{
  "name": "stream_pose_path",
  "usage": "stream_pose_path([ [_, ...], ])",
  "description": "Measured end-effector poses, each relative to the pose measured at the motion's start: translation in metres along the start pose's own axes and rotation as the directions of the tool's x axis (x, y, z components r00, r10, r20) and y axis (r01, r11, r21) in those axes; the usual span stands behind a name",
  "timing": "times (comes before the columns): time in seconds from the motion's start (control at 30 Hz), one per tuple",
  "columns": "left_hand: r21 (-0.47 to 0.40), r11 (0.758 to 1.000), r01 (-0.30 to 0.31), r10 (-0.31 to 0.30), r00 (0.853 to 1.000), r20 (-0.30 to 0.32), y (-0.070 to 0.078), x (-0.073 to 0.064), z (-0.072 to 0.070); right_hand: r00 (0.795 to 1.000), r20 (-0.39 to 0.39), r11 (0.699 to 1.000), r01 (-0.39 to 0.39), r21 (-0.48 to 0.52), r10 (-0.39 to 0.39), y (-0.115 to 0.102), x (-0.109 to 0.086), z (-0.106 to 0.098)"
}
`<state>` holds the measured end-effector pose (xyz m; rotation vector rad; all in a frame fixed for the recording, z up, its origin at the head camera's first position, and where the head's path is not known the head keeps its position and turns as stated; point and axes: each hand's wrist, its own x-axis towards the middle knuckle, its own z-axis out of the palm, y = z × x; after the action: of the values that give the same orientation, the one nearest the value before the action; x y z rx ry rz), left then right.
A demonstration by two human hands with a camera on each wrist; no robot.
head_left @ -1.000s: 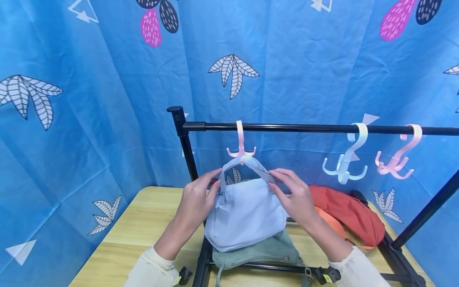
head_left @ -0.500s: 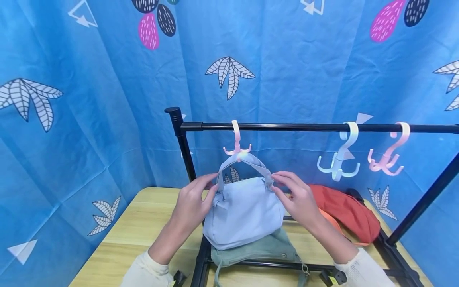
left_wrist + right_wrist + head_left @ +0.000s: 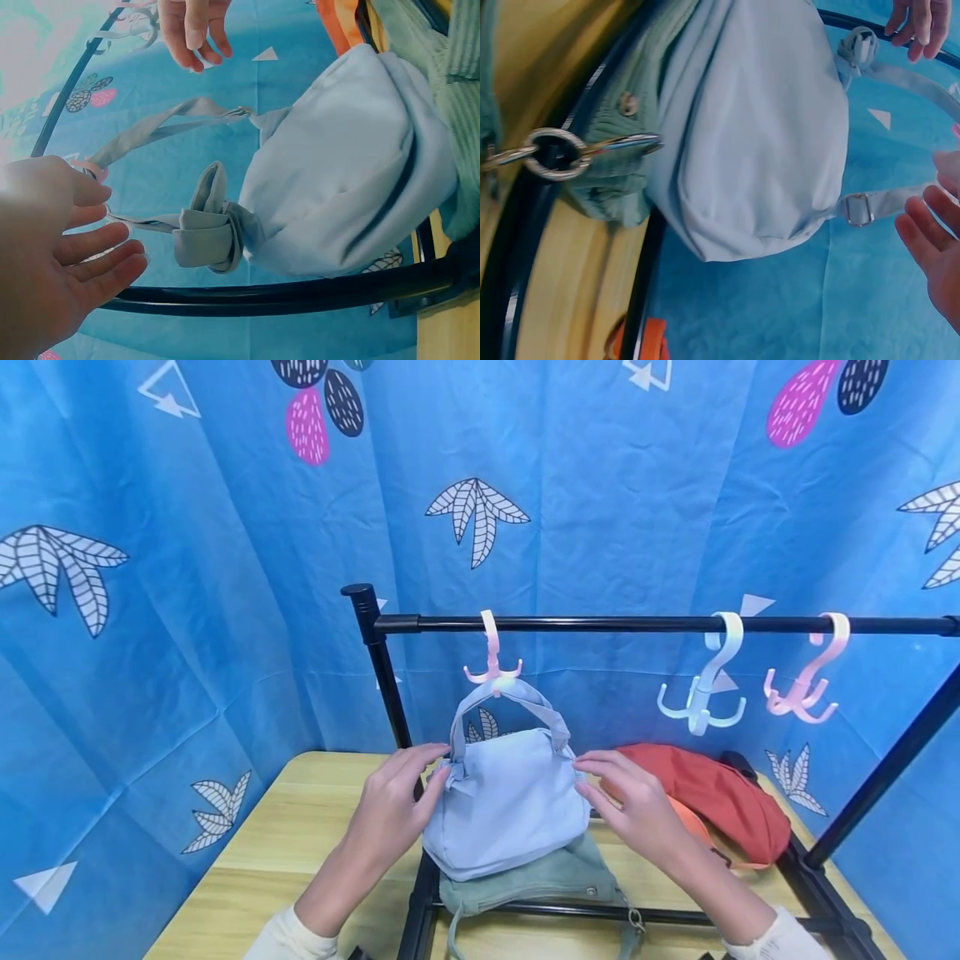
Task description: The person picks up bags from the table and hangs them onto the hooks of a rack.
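A light blue bag (image 3: 510, 802) hangs by its strap (image 3: 551, 720) from a pink multi-prong hook (image 3: 492, 652) on a black rail. My left hand (image 3: 393, 806) is at the bag's upper left, beside the knotted end of the strap (image 3: 206, 232). In the left wrist view its fingers are loosely bent and hold nothing. At the upper right edge of the bag is my right hand (image 3: 630, 802). The right wrist view shows its fingers spread near the strap's metal buckle (image 3: 859, 209), also without a hold.
A green bag (image 3: 540, 881) lies under the blue one, across the rack's lower bar. A red bag (image 3: 720, 802) with an orange part is on the wooden table (image 3: 300, 843) at right. Blue (image 3: 699, 702) and pink (image 3: 798, 693) hooks hang farther along the rail (image 3: 600, 624).
Both hands have let go of the strap's sides and moved slightly down and apart. The blue bag stays hanging from the pink hook. The head view has shifted a little right.
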<state>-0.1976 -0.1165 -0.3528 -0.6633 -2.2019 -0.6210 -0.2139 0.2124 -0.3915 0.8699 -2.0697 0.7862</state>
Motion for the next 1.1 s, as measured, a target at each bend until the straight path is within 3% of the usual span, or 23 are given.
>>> stream_pose_path([
  [0.17,0.008,1.000,-0.012,0.012,0.999,0.039,0.001,-0.007,-0.001,0.999,0.033,1.000,0.014,-0.024,-0.013,0.000,-0.011,-0.003],
  [0.37,0.004,0.997,-0.072,0.071,0.994,0.082,0.002,-0.017,0.002,0.994,0.093,0.998,0.057,-0.020,-0.054,-0.003,-0.025,-0.005],
  [0.63,-0.003,0.994,-0.111,0.110,0.980,0.166,0.004,-0.028,0.009,0.970,0.221,0.994,0.111,-0.024,-0.103,-0.008,-0.044,-0.008],
  [0.83,-0.013,0.991,-0.136,0.135,0.955,0.265,0.004,-0.037,0.012,0.945,0.304,0.992,0.122,0.023,-0.123,-0.008,-0.058,-0.007],
  [0.97,-0.026,0.986,-0.164,0.164,0.934,0.317,0.004,-0.042,0.014,0.928,0.306,0.977,0.198,0.080,-0.213,-0.004,-0.065,-0.006],
  [1.1,-0.059,0.979,-0.197,0.205,0.911,0.359,0.003,-0.047,0.017,0.899,0.338,0.960,0.246,0.135,-0.278,-0.001,-0.073,-0.005],
])
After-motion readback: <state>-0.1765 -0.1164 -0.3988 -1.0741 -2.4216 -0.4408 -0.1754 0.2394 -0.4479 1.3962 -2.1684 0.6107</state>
